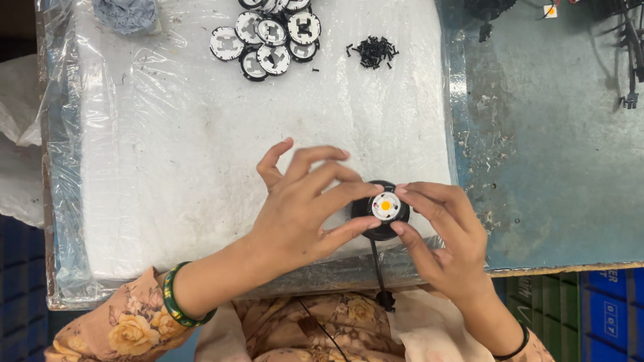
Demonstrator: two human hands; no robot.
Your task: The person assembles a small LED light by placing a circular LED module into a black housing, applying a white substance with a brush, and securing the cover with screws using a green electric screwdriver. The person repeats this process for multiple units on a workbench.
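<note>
Both hands, left (300, 206) and right (438, 230), fingertips closed around black round lamp part (382, 207) between them.

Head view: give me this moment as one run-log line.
left hand: gripping black round part | right hand: gripping same part | part: white disc, orange centre, cable hanging | pad: ring pile, screws, grey lump

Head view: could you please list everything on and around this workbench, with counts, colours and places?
Round part: one, black with white disc and orange centre, between both hands.
Cable: one, black, hanging from the part.
Ring parts: a pile, black and white, top centre.
Screws: small heap, black, right of the rings.
Putty lump: one, grey, top left.
Foam pad: one, white, plastic-wrapped.
Table: blue-grey, right.
Left hand: holds the part.
Right hand: holds the part.
</note>
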